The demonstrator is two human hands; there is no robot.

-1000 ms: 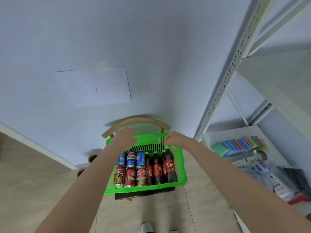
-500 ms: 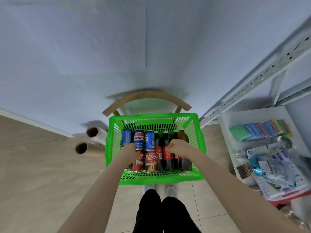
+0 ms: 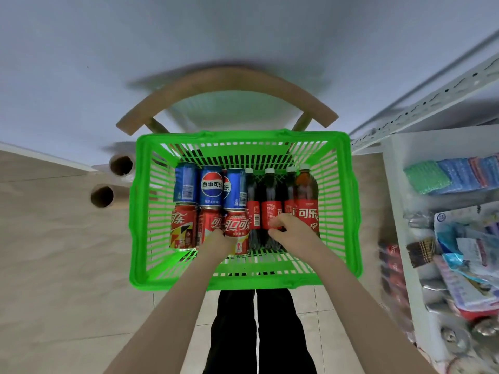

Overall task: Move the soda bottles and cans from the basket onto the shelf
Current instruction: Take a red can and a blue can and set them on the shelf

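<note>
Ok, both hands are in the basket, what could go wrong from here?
The cola bottles are packed tight, so the right hand pulling one may drag its neighbours. The green basket sits on a chair; an uneven tug could shift it. The shelf on the right looks crowded, leaving little room.

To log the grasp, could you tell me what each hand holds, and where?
Right hand grips a cola bottle at its label, mid-body. Left hand touches a red can low on its side; a closed grip cannot be told.
</note>
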